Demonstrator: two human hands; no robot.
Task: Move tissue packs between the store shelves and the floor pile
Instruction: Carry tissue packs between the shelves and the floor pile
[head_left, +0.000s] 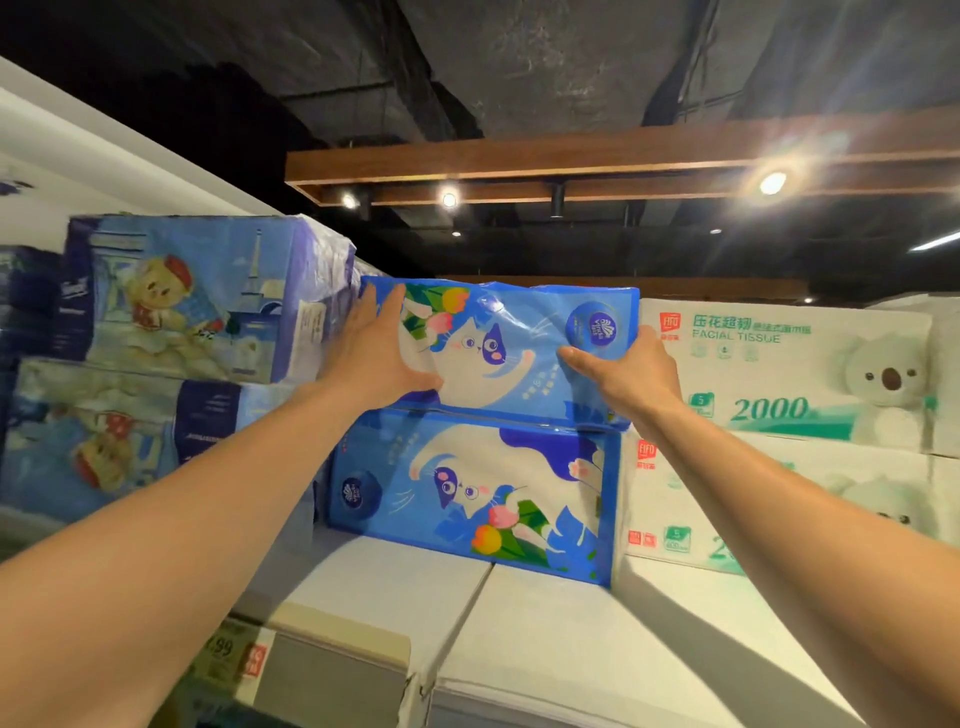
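Head view: the blue plastic-wrapped cat-print tissue pack (498, 332) sits on an identical lower pack (467, 488). The left hand (374, 358) presses it flat, fingers straight; the right hand (628, 374) clamps its right edge. Squeeze evenly; keep level.

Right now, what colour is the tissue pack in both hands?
Blue plastic tissue pack, white cat picture; head view.

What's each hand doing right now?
Left hand: open, fingers flat against the left end of the top cat tissue pack.
Right hand: grips that pack's right end, thumb across the front.
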